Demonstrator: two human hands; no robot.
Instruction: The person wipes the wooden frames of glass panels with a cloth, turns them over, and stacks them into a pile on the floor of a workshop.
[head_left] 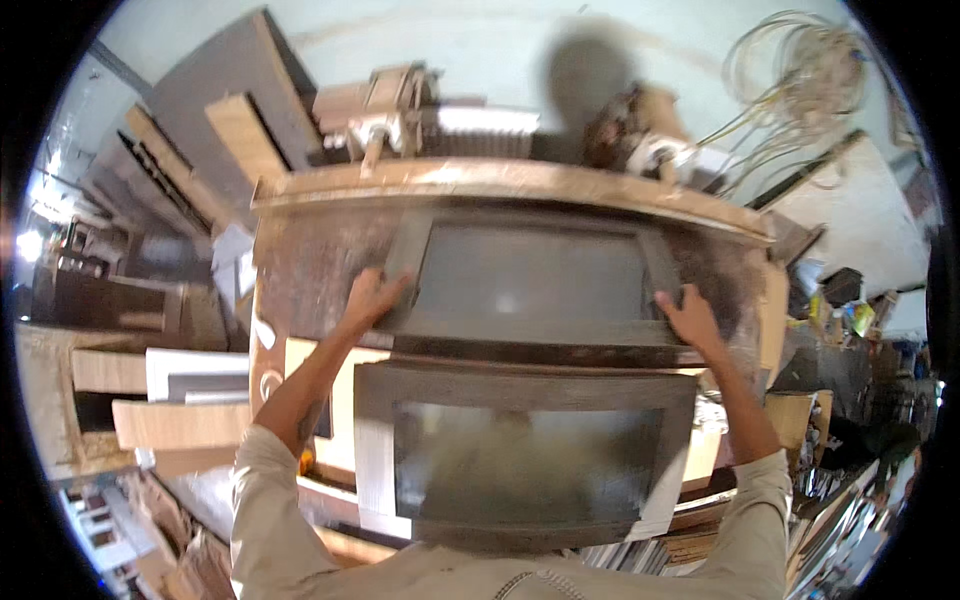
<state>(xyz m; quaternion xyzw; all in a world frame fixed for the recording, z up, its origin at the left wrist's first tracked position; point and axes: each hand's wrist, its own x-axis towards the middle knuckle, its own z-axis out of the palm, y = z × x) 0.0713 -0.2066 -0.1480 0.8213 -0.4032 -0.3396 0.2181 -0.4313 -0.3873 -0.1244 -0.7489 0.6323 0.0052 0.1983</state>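
Observation:
My left hand (380, 295) grips the left side of a grey wood-framed panel (425, 322), and my right hand (691, 316) holds its right side. Its inset is dark and smooth like glass, and the panel lies across the brown workbench (320, 250) near the raised back edge. Some fingers are hidden behind the frame, and slight motion blurs it. Closer to my body is a second framed glass panel (375, 420), resting between my forearms with a reflection in its pane.
Behind the bench ledge (510, 180) stand a motor-like machine (385, 105) and a second dusty machine (655, 130). Coiled cables (800, 75) hang on the wall at the far right. Boards (215, 120) lean at the far left, and cut wooden pieces (185, 424) stick out beside the bench.

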